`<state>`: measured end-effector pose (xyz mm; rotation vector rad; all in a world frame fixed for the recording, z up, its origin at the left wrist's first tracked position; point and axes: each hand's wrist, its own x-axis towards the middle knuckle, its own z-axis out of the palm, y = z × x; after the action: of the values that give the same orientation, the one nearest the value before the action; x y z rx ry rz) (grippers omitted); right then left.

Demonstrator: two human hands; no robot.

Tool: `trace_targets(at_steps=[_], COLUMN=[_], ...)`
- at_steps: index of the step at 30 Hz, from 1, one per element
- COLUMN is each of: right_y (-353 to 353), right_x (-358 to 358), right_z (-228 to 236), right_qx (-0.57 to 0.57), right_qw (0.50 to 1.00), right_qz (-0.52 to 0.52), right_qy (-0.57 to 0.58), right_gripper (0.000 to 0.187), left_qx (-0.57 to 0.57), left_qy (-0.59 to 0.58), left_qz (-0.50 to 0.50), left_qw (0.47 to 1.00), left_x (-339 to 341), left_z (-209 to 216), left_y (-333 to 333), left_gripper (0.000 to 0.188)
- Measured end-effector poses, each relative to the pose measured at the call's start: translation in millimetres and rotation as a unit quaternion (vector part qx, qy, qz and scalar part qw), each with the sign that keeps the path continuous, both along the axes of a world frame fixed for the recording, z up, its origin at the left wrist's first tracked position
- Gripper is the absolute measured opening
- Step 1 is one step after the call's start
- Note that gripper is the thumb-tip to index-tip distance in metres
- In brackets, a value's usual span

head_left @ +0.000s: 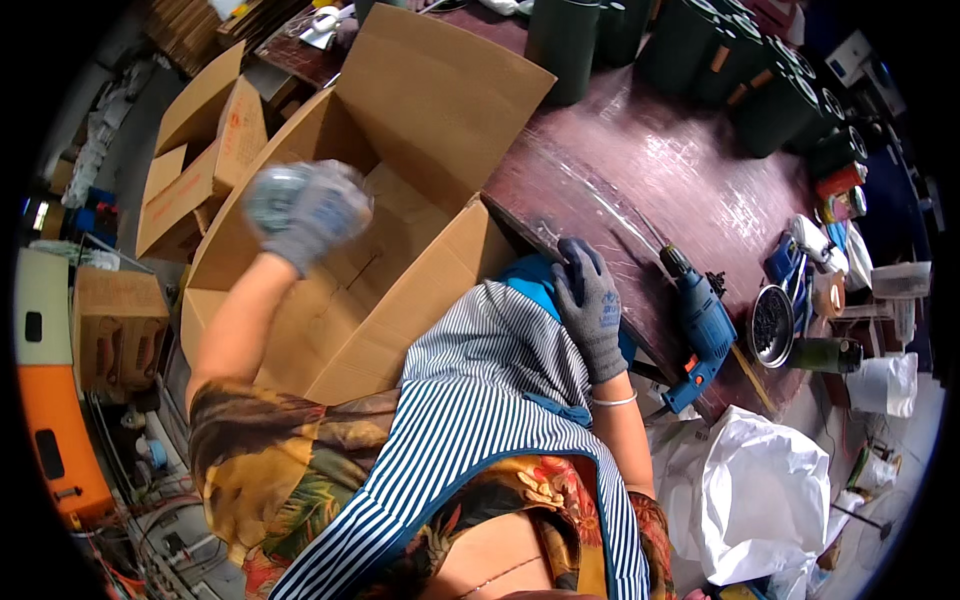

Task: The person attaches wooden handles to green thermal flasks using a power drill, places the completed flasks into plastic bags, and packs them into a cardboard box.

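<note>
Over the open cardboard box my gloved left hand grips a round, clear, greenish object. Both are smeared by motion, so its exact kind does not show. The box's flaps stand up and its bottom is visible inside. At the table's near edge rests my gloved right hand, its fingers stretched forward with nothing seen in them. Beside it, to the right, a blue power drill with a long bit lies on the dark red table.
Several dark green cylinders stand along the table's far side. A metal bowl of small dark pieces sits at the right. A white sack stands below the table, and another open carton is at the far left.
</note>
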<state>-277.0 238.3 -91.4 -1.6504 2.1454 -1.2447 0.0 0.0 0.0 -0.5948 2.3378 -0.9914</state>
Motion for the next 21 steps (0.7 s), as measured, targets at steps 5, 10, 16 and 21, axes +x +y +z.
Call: trace_targets(at_steps=[5,10,16,21], right_y=[11,54,44,3], right_x=[7,-14,-30,-122], right_z=[-5,8,8,86], right_qx=[0.004,0.108,0.085,-0.022], right_qw=[1.000,0.993,0.996,0.993], right_qz=[-0.007,-0.028,0.010,-0.061], right_qy=[0.012,0.026,0.030,0.102], right_gripper=[0.040,0.042,0.047,0.047], left_qx=[0.185,0.375,0.372,0.201], left_qy=[-0.004,0.330,0.126,0.473], left_qz=[-0.016,0.120,0.004,-0.147], left_qw=[0.983,0.858,0.920,0.845], left_x=[-39,-94,-93,-135], left_z=[-180,-258,-112,53], left_y=[-78,-55,-79,-49], left_gripper=[0.019,0.041,0.050,0.040])
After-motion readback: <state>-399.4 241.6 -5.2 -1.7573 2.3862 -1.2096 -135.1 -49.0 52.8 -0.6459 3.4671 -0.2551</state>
